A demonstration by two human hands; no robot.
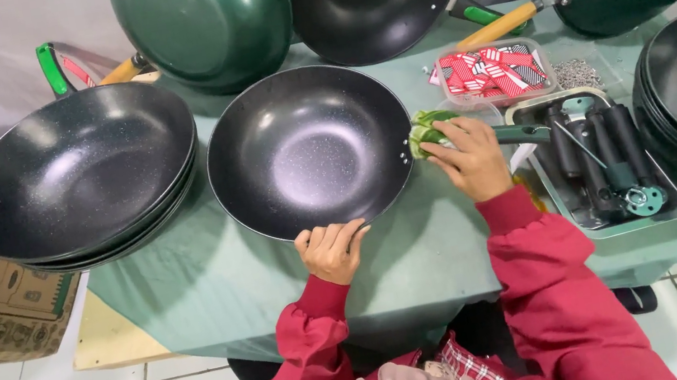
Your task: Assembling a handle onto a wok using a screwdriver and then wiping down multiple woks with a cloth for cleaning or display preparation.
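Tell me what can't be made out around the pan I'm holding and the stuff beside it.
Head view only:
- Where the green handle meets the black pan: covered by the right hand and a green wrapper.
- Left hand fingertips: curled over the pan rim.
- Stacked pans: handles cut off at the left edge.
- Tray contents: dark, overlapping handles, uncountable.

I see a worktop (218, 292) under green cloth. On it: one black wok (309, 149) at centre, stacked woks (79, 174) at left, a metal tray of handles (604, 164) at right, a clear tub of red labels (495, 72) behind.
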